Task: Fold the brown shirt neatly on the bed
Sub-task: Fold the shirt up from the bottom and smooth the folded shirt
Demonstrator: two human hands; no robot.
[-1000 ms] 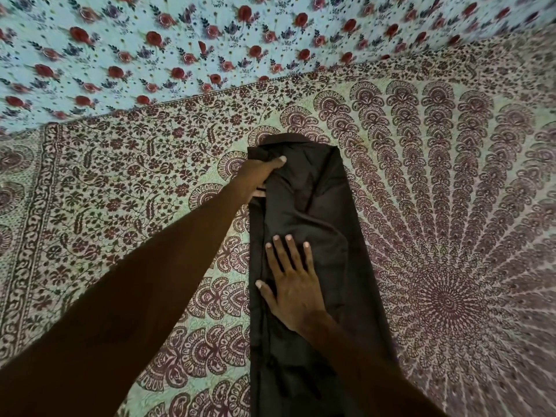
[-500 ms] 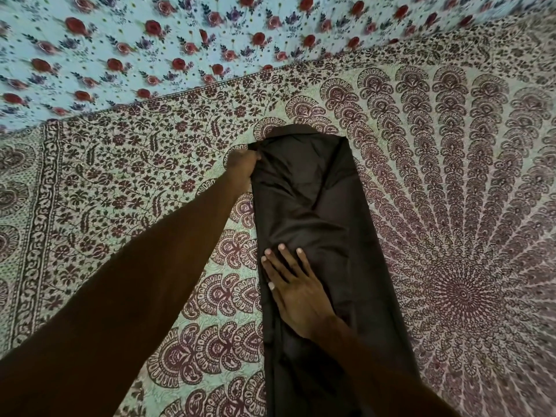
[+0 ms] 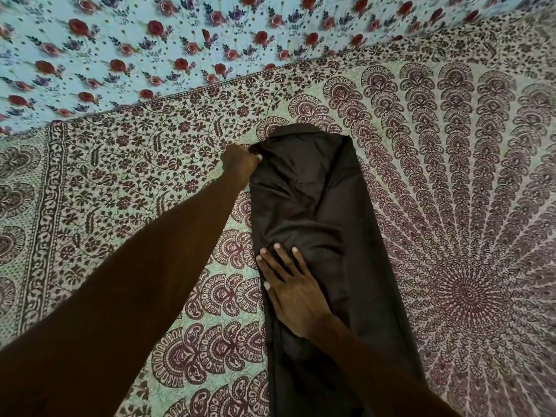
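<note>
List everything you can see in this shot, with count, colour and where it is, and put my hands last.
brown shirt: one, dark brown, folded into a long strip lying on the bedspread, centre of view.
bedspread: one, pale green with maroon mandala print, covering the bed.
floral sheet: one, light blue with red roses, along the far top edge.
left hand: one, gripping the shirt's far left corner.
right hand: one, flat on the shirt, fingers spread.

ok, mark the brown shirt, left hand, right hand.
brown shirt [image 3: 349,206]: head view, smooth right half.
left hand [image 3: 240,160]: head view, knuckles at shirt's top-left corner.
right hand [image 3: 296,291]: head view, back of hand.
</note>
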